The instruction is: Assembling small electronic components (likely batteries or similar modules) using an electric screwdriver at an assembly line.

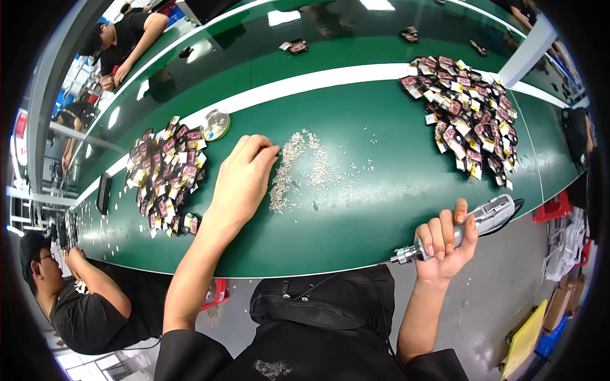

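One left hand [244, 178], fingers bunched narrow (whether on anything, I couldn't tell), had one heap of pale slivers [291, 155] at its three o'clock, one round dish [216, 124] at eleven, one pile of packets [166, 176] at nine. One right hand [447, 244] clasped one screwdriver [488, 214], a second pile [467, 114] at twelve.

Black bag [318, 320] is sitting at the front, showing two zip pulls [286, 295] and mesh panel [324, 312]. Below the bag, pale patch [273, 368] is marking black top [337, 355]. Black sleeves [190, 357], to its either side, are leaving forearms [198, 267] bare.
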`<state>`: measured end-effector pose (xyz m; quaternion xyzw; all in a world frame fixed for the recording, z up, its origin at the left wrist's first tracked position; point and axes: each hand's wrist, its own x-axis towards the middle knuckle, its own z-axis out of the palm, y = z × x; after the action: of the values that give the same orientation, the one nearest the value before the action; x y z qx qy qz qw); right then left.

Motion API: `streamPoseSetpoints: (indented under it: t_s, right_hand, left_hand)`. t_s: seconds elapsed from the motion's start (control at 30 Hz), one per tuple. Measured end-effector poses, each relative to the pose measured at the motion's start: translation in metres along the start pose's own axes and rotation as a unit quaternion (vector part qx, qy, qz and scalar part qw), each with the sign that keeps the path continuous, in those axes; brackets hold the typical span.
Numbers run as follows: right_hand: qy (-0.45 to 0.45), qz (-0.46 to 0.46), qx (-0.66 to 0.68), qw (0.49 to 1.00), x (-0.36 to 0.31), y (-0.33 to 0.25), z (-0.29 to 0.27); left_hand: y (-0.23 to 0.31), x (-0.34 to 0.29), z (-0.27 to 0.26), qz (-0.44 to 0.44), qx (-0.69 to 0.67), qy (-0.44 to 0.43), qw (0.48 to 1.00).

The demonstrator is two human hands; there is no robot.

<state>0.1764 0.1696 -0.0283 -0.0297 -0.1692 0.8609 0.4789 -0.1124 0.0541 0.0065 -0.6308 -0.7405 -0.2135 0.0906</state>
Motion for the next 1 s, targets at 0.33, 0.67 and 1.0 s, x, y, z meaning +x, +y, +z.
streamPoseSetpoints:
  t_s: [0.33,0.67,1.0]
  right_hand:
    - [-0.007,-0.005,0.000,1.000,0.000,-0.002,0.000]
    - [0.025,-0.001,-0.010,1.000,-0.002,-0.011,0.002]
    - [0.043,0.026,-0.014,0.999,-0.005,0.012,0.017]
  left_hand:
    - [-0.002,0.008,0.003,0.065,0.035,0.000,0.997]
    - [0.010,-0.003,0.004,-0.010,-0.002,0.018,1.000]
    - [0.077,-0.060,-0.023,-0.078,-0.272,0.083,0.956]
